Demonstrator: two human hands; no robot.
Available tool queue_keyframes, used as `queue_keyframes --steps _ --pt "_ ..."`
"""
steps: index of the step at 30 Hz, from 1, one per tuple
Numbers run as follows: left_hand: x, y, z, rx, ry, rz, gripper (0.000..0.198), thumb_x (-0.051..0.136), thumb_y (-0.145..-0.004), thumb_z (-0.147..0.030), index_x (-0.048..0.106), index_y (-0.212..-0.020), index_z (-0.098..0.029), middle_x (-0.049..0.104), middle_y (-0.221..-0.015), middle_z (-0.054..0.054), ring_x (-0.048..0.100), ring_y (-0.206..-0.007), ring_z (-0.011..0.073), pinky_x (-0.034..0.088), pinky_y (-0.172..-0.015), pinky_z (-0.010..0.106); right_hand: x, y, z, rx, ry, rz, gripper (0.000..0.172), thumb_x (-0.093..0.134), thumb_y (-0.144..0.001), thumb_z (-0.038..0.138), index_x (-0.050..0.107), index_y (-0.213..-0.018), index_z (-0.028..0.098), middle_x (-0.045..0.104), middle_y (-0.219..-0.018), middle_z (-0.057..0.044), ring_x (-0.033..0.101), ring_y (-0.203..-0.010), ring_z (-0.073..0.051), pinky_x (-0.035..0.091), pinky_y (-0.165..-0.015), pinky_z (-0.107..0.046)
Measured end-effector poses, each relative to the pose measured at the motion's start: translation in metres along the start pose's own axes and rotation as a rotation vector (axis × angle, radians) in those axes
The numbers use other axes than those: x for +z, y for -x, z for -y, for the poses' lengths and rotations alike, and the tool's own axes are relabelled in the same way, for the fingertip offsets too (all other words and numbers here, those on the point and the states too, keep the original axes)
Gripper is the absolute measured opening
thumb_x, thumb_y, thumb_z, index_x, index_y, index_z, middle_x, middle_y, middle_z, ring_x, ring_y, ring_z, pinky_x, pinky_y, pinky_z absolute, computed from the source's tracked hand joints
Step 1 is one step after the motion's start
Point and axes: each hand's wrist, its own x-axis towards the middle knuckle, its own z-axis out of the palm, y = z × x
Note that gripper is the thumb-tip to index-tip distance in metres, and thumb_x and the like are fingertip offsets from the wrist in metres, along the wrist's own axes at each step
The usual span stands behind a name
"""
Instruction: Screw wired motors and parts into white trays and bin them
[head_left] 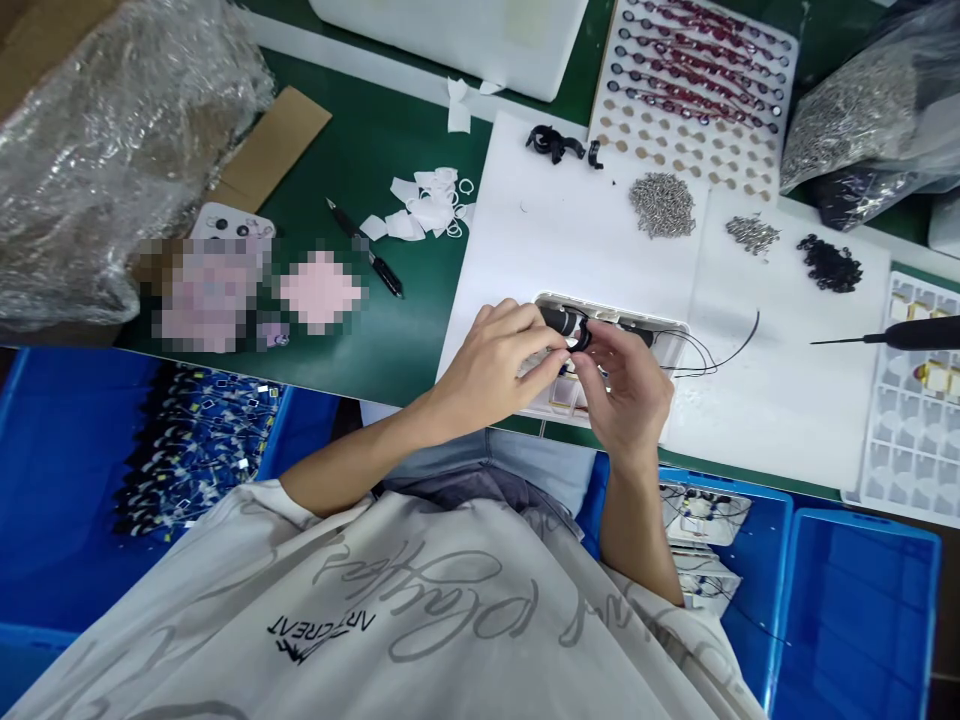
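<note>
Assembly looks partway along, we judge: the open, shallow white plastic case (pixel 679 332), just off centre towards three o'clock, already holds dark cylindrical parts (pixel 557 320), and thin black wires (pixel 752 335) trail from its three o'clock side. Our left hand (pixel 499 362), fingers curled, and our right hand (pixel 628 385), thumb and forefinger nearly together, pinch a small glossy black curved piece (pixel 582 338) over the case. No cover closes it, and the loose silver screws (pixel 662 205) heaped at one o'clock probably remain to be fitted. Our hands hide much of its inside.
</note>
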Motion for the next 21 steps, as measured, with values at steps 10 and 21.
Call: queue_keyframes --steps 10,21 --pt "0.003 0.000 0.008 -0.032 -0.138 -0.223 0.014 0.059 -0.099 -0.021 0.067 -0.087 -0.021 0.058 -0.088 0.003 0.056 -0.088 0.0179 0.047 -0.086 0.036 -0.011 -0.005 -0.003 -0.085 0.543 0.100 0.024 0.051 -0.107 0.033 0.069 -0.116 0.021 0.068 -0.098 -0.006 0.062 -0.091 -0.013 0.051 -0.078 -0.029" --pt "0.013 -0.008 0.016 0.026 -0.198 -0.208 0.013 0.061 -0.096 -0.021 0.070 -0.087 -0.021 0.059 -0.098 0.006 0.053 -0.089 0.0190 0.048 -0.088 0.039 -0.034 0.007 0.004 -0.121 0.844 0.344 0.026 0.048 -0.108 0.033 0.068 -0.114 0.017 0.065 -0.127 -0.008 0.053 -0.114 -0.023 0.038 -0.090 -0.038"
